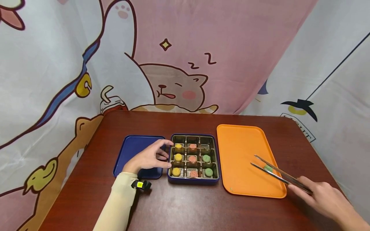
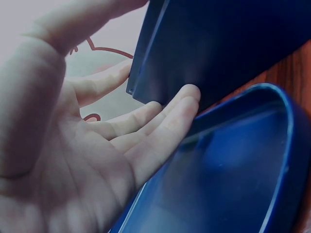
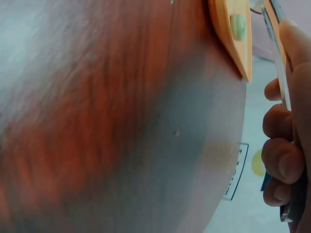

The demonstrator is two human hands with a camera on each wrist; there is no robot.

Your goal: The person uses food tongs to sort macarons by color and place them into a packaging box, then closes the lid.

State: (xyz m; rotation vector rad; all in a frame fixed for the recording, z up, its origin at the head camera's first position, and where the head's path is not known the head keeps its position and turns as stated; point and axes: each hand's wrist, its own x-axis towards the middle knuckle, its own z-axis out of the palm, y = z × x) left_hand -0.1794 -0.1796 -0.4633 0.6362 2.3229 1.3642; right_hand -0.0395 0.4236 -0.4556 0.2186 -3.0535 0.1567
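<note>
My left hand [image 1: 151,156] rests thumb and fingertips against the left wall of a dark blue box [image 1: 193,181]. In the left wrist view the box's side [image 2: 233,43] meets loosely spread fingers. The box has a divided insert: yellow pieces [image 1: 178,157] in the left column, pink pieces [image 1: 192,158] in the middle, green pieces [image 1: 206,158] in the near two right compartments. Bare plastic shows in the far right one. My right hand [image 1: 323,195] holds metal tongs [image 1: 292,180], their tips parted over an orange tray [image 1: 242,144]. Between the tong arms appears a green round piece [image 1: 268,167].
A blue lid-like tray [image 1: 136,141] lies left of the box, partly under my left forearm. The brown table [image 1: 185,205] ends at a printed cartoon curtain [image 1: 231,57] behind and at the sides. A black strap [image 1: 141,185] sits on my left wrist.
</note>
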